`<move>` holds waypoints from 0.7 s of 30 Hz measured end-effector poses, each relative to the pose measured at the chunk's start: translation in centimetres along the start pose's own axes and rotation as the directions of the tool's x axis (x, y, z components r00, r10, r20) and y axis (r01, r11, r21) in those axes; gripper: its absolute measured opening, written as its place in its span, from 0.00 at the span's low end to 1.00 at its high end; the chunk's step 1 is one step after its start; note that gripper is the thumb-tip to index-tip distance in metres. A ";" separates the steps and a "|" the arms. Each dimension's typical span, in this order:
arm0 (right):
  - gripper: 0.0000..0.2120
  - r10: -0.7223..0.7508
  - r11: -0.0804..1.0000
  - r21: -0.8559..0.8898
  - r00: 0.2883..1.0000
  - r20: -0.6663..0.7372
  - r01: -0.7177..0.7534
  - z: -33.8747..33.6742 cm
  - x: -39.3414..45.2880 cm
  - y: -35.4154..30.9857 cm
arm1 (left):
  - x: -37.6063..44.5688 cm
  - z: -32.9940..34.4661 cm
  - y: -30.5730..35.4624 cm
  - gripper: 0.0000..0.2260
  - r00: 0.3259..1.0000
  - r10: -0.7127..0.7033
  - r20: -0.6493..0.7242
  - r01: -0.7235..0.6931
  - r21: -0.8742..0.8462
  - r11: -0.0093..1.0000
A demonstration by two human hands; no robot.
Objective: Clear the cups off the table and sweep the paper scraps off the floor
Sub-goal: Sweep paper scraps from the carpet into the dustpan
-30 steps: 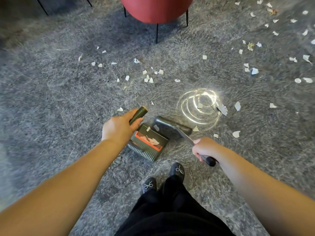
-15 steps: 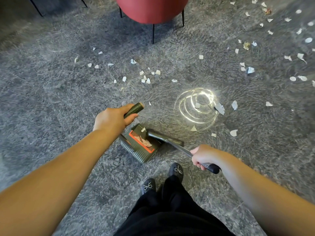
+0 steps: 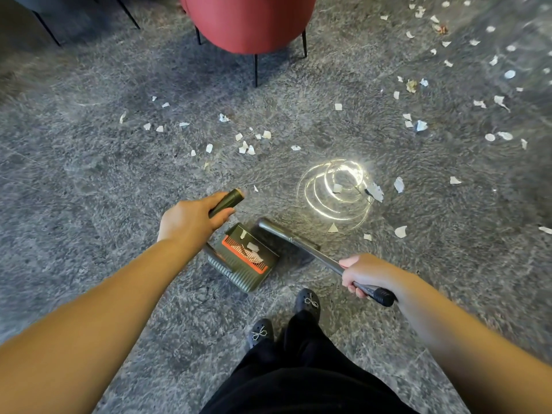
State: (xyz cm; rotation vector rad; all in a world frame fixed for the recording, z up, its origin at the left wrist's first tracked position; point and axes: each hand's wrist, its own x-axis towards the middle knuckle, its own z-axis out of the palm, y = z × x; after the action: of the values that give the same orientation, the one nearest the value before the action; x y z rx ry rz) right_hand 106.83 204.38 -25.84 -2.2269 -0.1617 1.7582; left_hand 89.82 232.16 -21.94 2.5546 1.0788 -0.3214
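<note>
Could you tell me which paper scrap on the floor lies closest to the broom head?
The triangular scrap, just right of the broom head; the others lie farther off.

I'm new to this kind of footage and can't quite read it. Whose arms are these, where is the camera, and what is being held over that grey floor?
The camera sits on a person's head, looking down, so you see their own arms, dark trousers and shoes. The left hand grips the dustpan handle; the green dustpan rests on the floor with a few paper scraps inside. The right hand grips the broom handle, its broom head against the pan's mouth. More scraps lie scattered ahead, near a red chair. The bright rings are reflected light.
</note>
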 end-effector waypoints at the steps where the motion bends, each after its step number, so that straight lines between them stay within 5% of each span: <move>1: 0.33 -0.001 1.000 0.027 1.000 -0.013 0.001 0.1 0.0 0.4 | -0.1 0.0 -0.2 0.19 1.000 0.007 -0.001 -0.007 -0.011 1.000; 9: 0.33 0.004 0.973 0.227 0.991 -0.136 0.028 2.3 -1.1 4.5 | -0.3 -0.1 0.5 0.16 0.993 0.111 0.035 -0.106 -0.128 0.986; 21: 0.30 0.119 0.774 0.630 0.962 -0.244 0.064 2.1 -5.2 13.0 | 1.4 2.1 7.1 0.17 0.927 0.374 0.029 -0.374 -0.021 0.927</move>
State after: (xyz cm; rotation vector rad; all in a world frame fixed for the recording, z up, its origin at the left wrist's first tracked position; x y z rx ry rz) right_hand 102.35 190.95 -25.38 -1.9144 0.4674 1.2296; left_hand 95.77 227.62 -22.68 2.6583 0.5573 -0.2506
